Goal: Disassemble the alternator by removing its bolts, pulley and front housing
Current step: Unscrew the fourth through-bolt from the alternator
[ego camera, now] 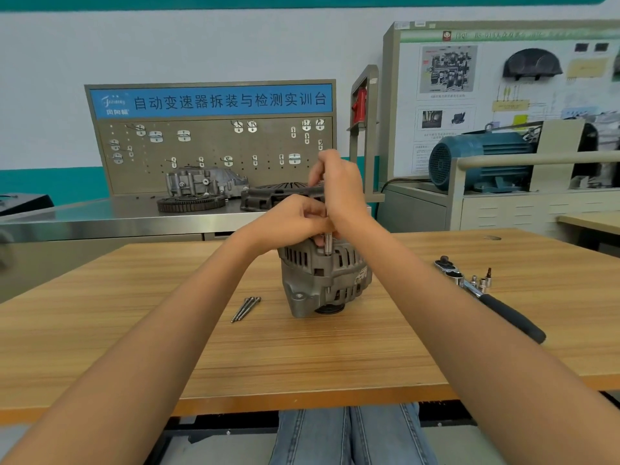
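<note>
Three removed through-bolts [246, 308] lie lower-left of the alternator [327, 280] while another is undone by a driver [327, 244] clenched in the right hand [342, 189] and steadied in the left hand [295, 223]'s pinch; lifting it out is judged next.

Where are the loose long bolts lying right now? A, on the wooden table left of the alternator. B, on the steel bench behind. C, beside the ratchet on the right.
A: the long bolts lie together on the wooden table, left of the alternator.
</note>
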A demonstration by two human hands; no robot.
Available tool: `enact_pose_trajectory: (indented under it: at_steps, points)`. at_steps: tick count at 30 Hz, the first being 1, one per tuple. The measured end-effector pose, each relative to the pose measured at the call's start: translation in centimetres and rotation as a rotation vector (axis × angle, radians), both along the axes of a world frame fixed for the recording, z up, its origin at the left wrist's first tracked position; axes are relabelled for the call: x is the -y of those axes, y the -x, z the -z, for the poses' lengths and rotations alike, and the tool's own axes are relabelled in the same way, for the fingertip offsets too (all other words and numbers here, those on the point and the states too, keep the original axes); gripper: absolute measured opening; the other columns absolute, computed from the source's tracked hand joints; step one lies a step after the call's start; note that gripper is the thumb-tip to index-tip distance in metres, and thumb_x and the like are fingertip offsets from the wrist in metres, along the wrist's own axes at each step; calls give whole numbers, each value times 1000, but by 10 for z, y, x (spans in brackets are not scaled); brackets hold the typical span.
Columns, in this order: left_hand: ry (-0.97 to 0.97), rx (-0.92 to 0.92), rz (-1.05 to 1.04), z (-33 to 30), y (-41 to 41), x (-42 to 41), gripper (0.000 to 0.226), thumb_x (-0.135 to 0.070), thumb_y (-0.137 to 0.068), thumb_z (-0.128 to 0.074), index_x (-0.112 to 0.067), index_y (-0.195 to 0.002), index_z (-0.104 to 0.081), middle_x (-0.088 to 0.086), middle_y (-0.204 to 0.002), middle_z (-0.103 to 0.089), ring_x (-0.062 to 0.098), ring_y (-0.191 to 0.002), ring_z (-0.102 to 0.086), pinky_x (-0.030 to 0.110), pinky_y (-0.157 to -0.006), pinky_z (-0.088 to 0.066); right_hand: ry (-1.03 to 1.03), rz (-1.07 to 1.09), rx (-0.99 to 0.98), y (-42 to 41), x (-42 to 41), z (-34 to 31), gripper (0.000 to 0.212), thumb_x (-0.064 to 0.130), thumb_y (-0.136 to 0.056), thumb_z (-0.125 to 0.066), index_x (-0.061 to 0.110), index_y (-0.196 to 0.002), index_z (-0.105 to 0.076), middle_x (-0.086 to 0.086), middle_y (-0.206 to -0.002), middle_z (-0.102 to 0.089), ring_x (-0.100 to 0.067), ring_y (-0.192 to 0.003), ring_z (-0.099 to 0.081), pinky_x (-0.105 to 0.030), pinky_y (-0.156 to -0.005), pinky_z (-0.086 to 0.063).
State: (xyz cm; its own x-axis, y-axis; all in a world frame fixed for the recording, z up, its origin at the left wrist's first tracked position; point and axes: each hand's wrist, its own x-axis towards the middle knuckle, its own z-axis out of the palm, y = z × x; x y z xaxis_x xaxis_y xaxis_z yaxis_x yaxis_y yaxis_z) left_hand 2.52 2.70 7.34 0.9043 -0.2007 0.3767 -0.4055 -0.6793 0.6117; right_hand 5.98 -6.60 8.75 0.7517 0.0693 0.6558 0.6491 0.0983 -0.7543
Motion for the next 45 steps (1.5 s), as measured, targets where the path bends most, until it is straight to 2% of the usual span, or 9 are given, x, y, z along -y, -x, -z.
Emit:
enact_pose_trajectory:
  at_steps: [7, 11, 17, 23, 28, 34, 37, 40, 45]
  points:
    - [56, -18, 47, 2, -2, -4, 18, -18, -92, -58, -18, -81, -72, -13, -64, -69, -1, -59, -60, 8, -60, -45, -405, -568, -308, -10, 11, -6, 56, 21, -98, -29, 14, -43, -37, -5, -49, -49, -18, -68, -64, -31, -78, -47]
    - [36, 5, 27, 2, -3, -7, 37, -7, -89, -59, -28, -61, -72, -7, -61, -69, 1, -59, -61, 12, -61, -46, -119, -27, -2, 1, -2, 6, 47, 16, -97, -33, 14, -51, -44, 2, -58, -52, -9, -66, -54, -26, -70, -40]
    - [4, 130, 26, 2, -5, -7, 23, -2, -91, -53, -22, -102, -56, -6, -92, -61, -8, -76, -57, 6, -62, -45, 470, 861, 391, 3, -12, 23, 25, 27, -83, -45, 9, -93, -60, -5, -92, -54, -21, -93, -47, -37, -98, -32]
    - [44, 22, 4, 1, -4, -7, 23, -4, -87, -53, -16, -74, -68, -1, -65, -70, 4, -61, -65, 14, -57, -48, 22, 81, 164, 3, -3, 9, 33, 16, -85, -44, 15, -52, -37, 1, -63, -40, -16, -68, -42, -34, -71, -36]
    - [44, 12, 28, 2, -3, -10, 25, -19, -93, -56, -24, -73, -70, 5, -68, -68, 8, -66, -63, 26, -67, -43, -353, -520, -232, -4, 7, -3, 53, 20, -93, -32, 13, -41, -39, -3, -49, -51, -19, -68, -58, -33, -83, -45]
    - [41, 40, 1, 3, -4, -12, 32, -7, -90, -55, -31, -73, -68, -9, -66, -71, 0, -62, -63, 18, -64, -48, 91, 201, 133, 3, -3, 13, 25, 15, -88, -43, 9, -64, -47, -4, -77, -50, -24, -76, -50, -33, -72, -38]
    - [28, 111, -20, 2, -3, -11, 47, -4, -90, -49, -41, -64, -62, -19, -63, -64, -6, -65, -58, 11, -64, -47, 415, 737, 413, 6, -7, 26, 24, 29, -82, -47, 7, -87, -56, -2, -85, -43, -21, -88, -45, -36, -95, -37]
    - [6, 117, -13, 1, -3, -10, 44, -4, -91, -48, -35, -63, -61, -25, -57, -61, -10, -58, -55, 10, -67, -45, 416, 759, 426, 9, -6, 24, 30, 32, -83, -48, 5, -92, -58, -3, -87, -43, -23, -93, -46, -42, -103, -33]
    - [51, 69, -45, 2, -5, -8, 15, -3, -83, -57, -13, -78, -67, 3, -71, -70, 9, -67, -65, 23, -61, -51, 248, 400, 313, 5, -7, 13, 31, 28, -87, -42, 15, -59, -41, 4, -69, -40, -14, -75, -43, -29, -66, -33]
